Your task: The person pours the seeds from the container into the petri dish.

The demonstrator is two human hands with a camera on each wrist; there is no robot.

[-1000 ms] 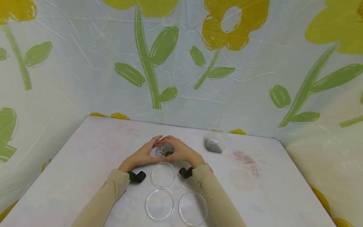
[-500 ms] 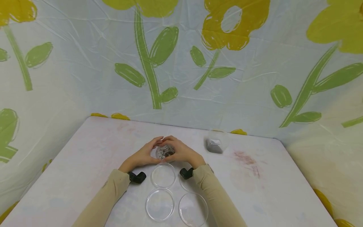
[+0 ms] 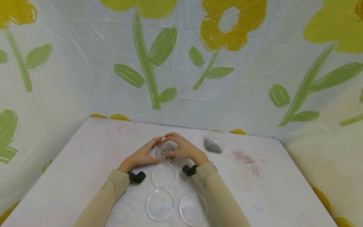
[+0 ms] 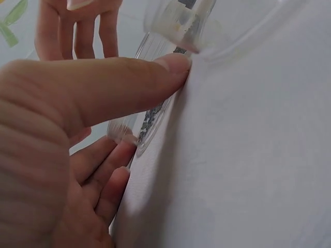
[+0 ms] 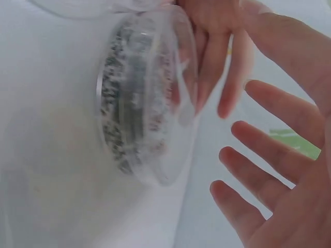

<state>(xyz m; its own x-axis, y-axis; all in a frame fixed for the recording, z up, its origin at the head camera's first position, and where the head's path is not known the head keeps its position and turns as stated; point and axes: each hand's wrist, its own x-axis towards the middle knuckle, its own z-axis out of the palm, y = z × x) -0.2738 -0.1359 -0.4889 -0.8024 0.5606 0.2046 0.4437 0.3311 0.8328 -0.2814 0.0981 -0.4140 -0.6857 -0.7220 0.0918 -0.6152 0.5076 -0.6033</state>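
Note:
A clear round petri dish (image 3: 160,153), speckled inside with dark and pale grains, is at the middle of the table. My left hand (image 3: 141,155) grips it from the left, thumb at the near side and fingers round the far side. In the left wrist view, the thumb (image 4: 150,75) presses on the edge of the dish (image 4: 151,118). My right hand (image 3: 185,148) hovers at the dish's right, thumb overlapping it in the head view. From the right wrist, its fingers (image 5: 282,111) show spread and apart from the dish (image 5: 121,98).
Clear round dishes lie in front of the hands: one (image 3: 163,175) close to the speckled dish, two nearer ones (image 3: 159,204), (image 3: 193,209), and another partly hidden under the right wrist. A clear container (image 3: 213,146) with dark grey contents stands back right. Flowered cloth rises behind the table.
My right hand has let go of the speckled dish and shifted slightly right and up, its thumb and fingers parting. My left hand stays on the dish.

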